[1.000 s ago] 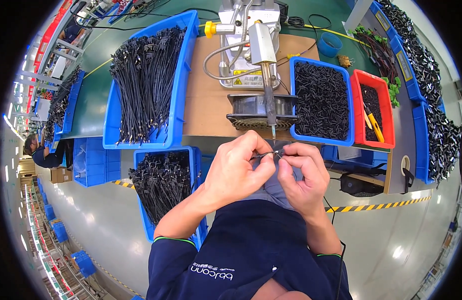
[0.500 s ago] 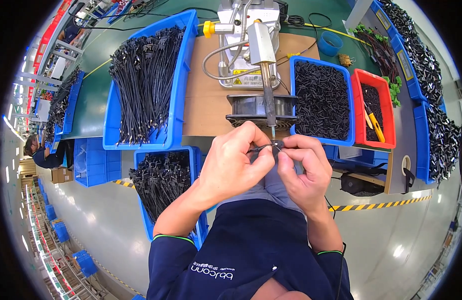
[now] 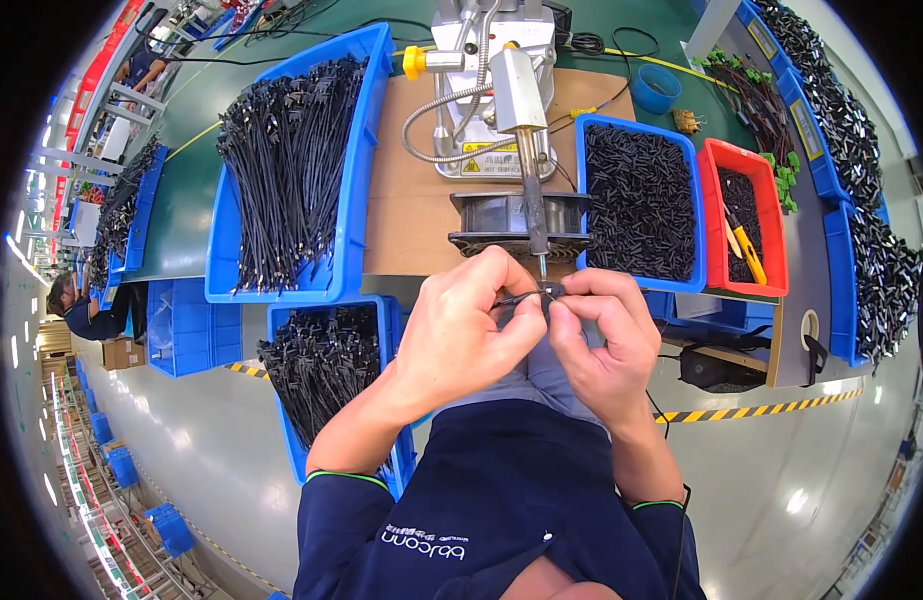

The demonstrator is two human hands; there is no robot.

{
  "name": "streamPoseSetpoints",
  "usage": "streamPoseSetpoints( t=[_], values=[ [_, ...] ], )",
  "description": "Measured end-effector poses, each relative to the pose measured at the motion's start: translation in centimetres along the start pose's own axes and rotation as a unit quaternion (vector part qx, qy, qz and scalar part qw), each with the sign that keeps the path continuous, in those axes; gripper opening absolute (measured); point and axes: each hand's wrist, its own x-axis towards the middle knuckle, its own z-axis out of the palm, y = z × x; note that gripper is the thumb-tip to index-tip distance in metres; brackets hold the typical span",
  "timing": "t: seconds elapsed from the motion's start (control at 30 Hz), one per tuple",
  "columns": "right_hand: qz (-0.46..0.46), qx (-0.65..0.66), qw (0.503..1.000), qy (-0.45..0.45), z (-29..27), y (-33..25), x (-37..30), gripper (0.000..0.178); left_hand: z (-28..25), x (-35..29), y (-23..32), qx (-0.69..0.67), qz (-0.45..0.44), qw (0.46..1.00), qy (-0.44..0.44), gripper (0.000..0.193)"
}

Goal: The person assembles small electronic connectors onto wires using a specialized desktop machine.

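2 hands, left hand (image 3: 464, 330) and right hand (image 3: 614, 350), pinch the cable (image 3: 540, 291) crosswise between fingers, just beside the iron tip (image 3: 543, 267).

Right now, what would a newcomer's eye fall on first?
Probably the bare left hand and right hand at centre, pinching a small dark piece near a long metal rod. Next come the blue plastic bin of long black cables, upper left, and the red plastic bin holding a yellow-handled tool, right.
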Motion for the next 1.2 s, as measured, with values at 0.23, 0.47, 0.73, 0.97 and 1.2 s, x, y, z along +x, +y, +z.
streamPoseSetpoints(
  t=[0.23,0.47,0.73,0.97,1.2],
  values=[
    [0.006,-0.002,1.0,0.001,0.0,-0.2,0.1,0.014,0.0,0.0,0.1,0.005,-0.004,1.0,-0.001,0.012],
    [0.001,0.011,1.0,0.004,0.0,-0.5,0.0,0.014,-0.1,-0.1,0.3,0.003,-0.01,1.0,0.003,0.013],
    [0.001,0.003,1.0,0.002,-0.1,-0.4,-0.6,0.015,0.1,-0.7,0.3,0.005,-0.039,0.999,-0.014,0.017],
    [0.007,0.0,1.0,0.001,-0.6,-0.7,-1.4,0.016,0.7,-1.4,0.1,-0.022,-0.049,0.998,-0.019,0.016],
    [0.132,-0.031,0.99,0.036,-4.9,2.1,-2.4,0.008,0.6,-3.5,-2.4,-0.077,-0.057,0.995,-0.011,0.009]
  ],
)
